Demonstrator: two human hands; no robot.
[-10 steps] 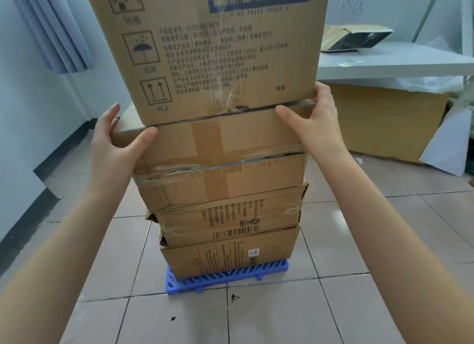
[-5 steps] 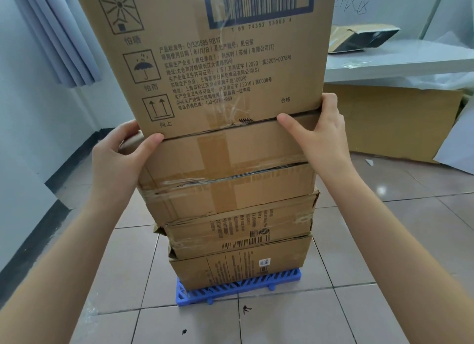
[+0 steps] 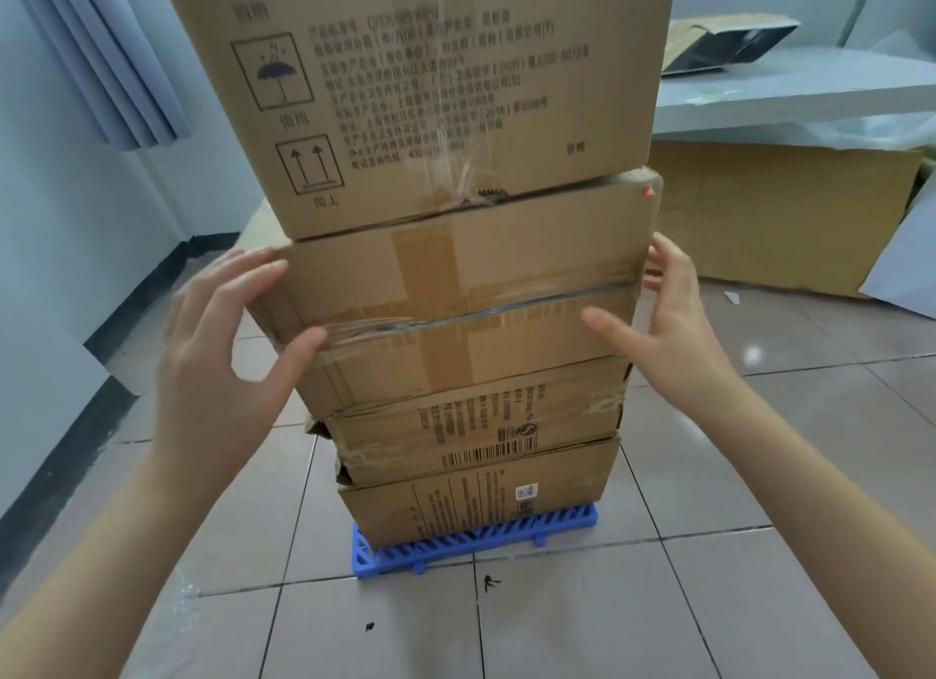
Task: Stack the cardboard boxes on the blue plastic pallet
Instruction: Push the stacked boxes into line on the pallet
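Several cardboard boxes stand stacked on the blue plastic pallet [image 3: 481, 544] on the tiled floor. The top box [image 3: 430, 96] is large, printed with handling symbols, and its upper part runs out of view. Under it sits a taped box [image 3: 456, 298], then two flatter boxes [image 3: 476, 435]. My left hand [image 3: 228, 364] is open beside the taped box's left corner, fingers spread. My right hand [image 3: 663, 324] is open at that box's right corner, fingertips close to the cardboard.
A white table [image 3: 790, 96] stands at the back right with an open carton [image 3: 729, 45] on it and a large cardboard sheet [image 3: 780, 217] leaning below. Grey curtains [image 3: 101, 60] hang at the upper left by the wall.
Both hands have come off the seam under the top box and dropped lower, fingers now spread beside the taped box. The camera moved closer to the stack.
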